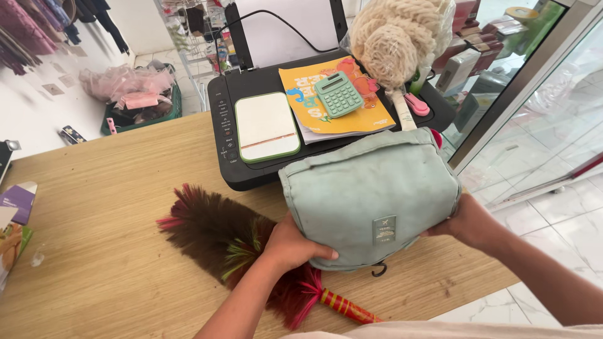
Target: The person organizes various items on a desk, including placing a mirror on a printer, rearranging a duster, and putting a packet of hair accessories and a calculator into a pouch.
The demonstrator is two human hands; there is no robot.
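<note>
Toiletry bag (367,191): pale green, soft, zipped shut.

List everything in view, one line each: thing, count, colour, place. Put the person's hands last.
Pouch: one, pale green fabric, held above the table's near edge.
Feather duster: one, brown and pink with a red and yellow striped handle, lying on the table under the pouch.
Table: one, light wood, across the foreground.
Printer: one, black, at the back of the table.
Calculator: one, green, on a booklet on the printer.
Booklet: one, yellow, on the printer.
Pad: one, white with green rim, on the printer.
Mop head: one, cream, behind the printer.
Basket: one, green, on the floor at the left.
Left hand: on the pouch's near left corner.
Right hand: on the pouch's right end.
</note>
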